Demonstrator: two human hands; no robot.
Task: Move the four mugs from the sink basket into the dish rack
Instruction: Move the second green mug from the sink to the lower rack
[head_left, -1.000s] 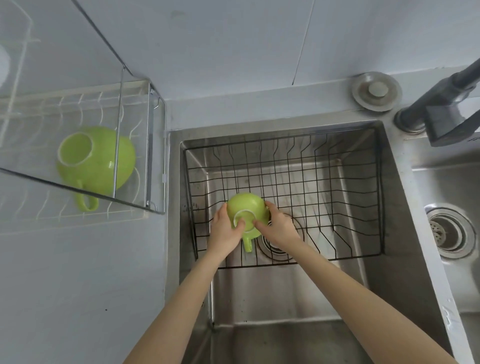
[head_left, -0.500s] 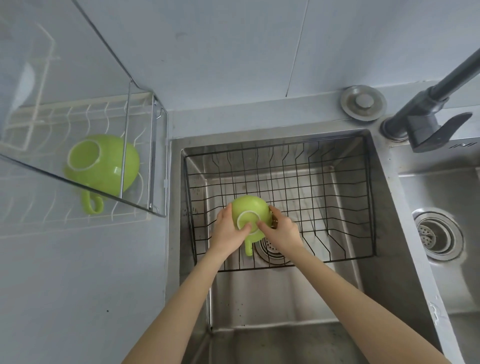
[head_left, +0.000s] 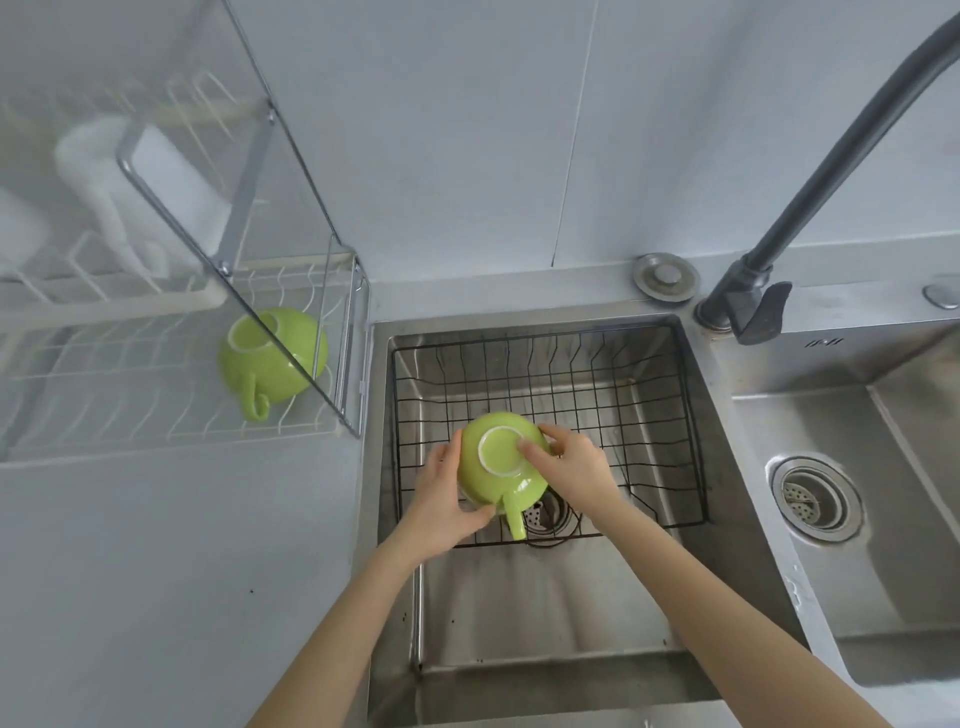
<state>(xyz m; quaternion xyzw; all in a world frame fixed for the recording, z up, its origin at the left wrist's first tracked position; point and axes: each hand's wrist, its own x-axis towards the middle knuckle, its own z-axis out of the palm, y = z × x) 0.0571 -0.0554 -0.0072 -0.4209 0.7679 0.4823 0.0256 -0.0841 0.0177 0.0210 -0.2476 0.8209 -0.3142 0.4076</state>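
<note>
left hand + right hand: fingers clamped on upturned green mug | over sink basket | second mug in dish rack

both bare forearms reach forward from the bottom edge and converge. the left hand is cupped, palm turned inward to the right, fingers curled under and thumb up along the side of the mug. the right hand grips from the opposite side, fingertips pressed on top, wrist bent slightly.
</note>
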